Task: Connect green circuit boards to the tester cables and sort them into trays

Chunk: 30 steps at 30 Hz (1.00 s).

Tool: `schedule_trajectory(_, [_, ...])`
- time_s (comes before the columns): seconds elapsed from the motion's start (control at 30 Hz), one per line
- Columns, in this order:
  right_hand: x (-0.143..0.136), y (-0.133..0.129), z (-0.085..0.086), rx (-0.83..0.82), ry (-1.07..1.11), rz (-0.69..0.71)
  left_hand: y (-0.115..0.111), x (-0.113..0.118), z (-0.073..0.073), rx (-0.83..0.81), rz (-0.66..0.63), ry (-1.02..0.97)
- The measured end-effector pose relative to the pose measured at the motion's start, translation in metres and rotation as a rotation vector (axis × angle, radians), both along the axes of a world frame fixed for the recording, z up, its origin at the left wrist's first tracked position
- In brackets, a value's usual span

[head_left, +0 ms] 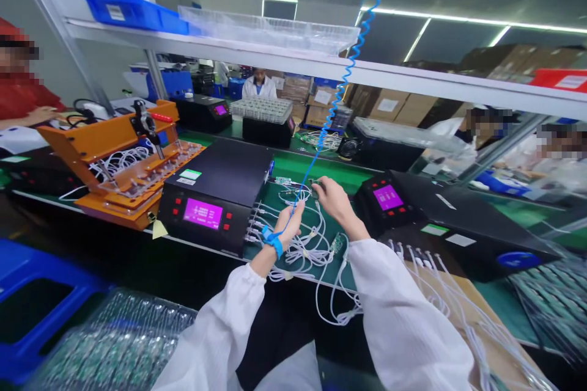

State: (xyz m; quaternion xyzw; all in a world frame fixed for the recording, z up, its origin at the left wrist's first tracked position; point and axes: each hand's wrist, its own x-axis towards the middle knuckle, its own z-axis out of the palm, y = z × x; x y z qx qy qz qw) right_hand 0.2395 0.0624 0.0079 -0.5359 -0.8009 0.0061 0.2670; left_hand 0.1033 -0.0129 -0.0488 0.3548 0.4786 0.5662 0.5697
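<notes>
My left hand [290, 225], with a blue wrist strap [276, 244] on its wrist, has its fingers closed at a white cable [302, 195]. My right hand [334, 198] pinches a small circuit board [314, 189], mostly covered by the fingers. Just left of it, another green circuit board [283, 181] lies on the mat with a cable at its end. Below my hands spreads a tangle of white cables [305, 250], and a third circuit board [338, 244] lies by my right sleeve. Several of these cables plug into the side of a black tester box [215, 183] with a lit purple screen.
An orange clamp fixture [132, 165] stands to the left. At right is a second black tester box [440, 220]. Trays of circuit boards [114, 342] sit at lower left, beside a blue stool [41, 281]. A blue coiled cord [342, 82] hangs from above. Other people work around.
</notes>
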Motion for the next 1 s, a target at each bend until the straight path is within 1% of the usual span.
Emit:
schedule_trajectory(0.07, [0.003,0.004,0.005,-0.022,0.225,0.068,0.005,0.003,0.003,0.040,-0.009,0.104])
schedule_trajectory(0.13, [0.002,0.005,0.009,-0.058,0.396,0.133,0.011,0.007,0.007,0.093,-0.018,0.187])
schedule_trajectory(0.2, [0.000,0.007,0.011,-0.135,0.572,0.143,0.015,0.011,0.012,0.146,-0.024,0.247])
schedule_trajectory(0.27, [0.000,0.010,0.010,-0.290,0.792,0.074,0.016,0.014,0.016,0.186,-0.016,0.289])
schedule_trajectory(0.33, [0.001,0.015,0.004,-0.449,0.963,-0.013,0.015,0.015,0.018,0.209,0.001,0.318])
schedule_trajectory(0.4, [0.001,0.021,-0.006,-0.546,1.035,-0.060,0.016,0.016,0.018,0.220,0.016,0.338])
schedule_trajectory(0.5, [-0.002,0.033,-0.022,-0.617,1.111,-0.122,0.020,0.018,0.015,0.222,0.044,0.350])
schedule_trajectory(0.6, [0.001,0.049,-0.027,-0.592,1.224,-0.232,0.024,0.021,0.010,0.214,0.080,0.353])
schedule_trajectory(0.67, [0.013,0.061,-0.022,-0.517,1.308,-0.324,0.024,0.017,0.004,0.205,0.100,0.351])
schedule_trajectory(0.73, [0.029,0.069,-0.015,-0.437,1.380,-0.400,0.025,0.009,-0.002,0.180,0.119,0.343])
schedule_trajectory(0.8, [0.042,0.073,-0.010,-0.376,1.428,-0.431,0.028,-0.002,-0.007,0.141,0.139,0.328])
schedule_trajectory(0.9, [0.044,0.073,-0.012,-0.334,1.439,-0.374,0.034,-0.014,-0.013,0.086,0.168,0.297])
schedule_trajectory(1.0, [0.025,0.073,-0.025,-0.336,1.364,-0.243,0.039,-0.020,-0.015,0.082,0.205,0.272])
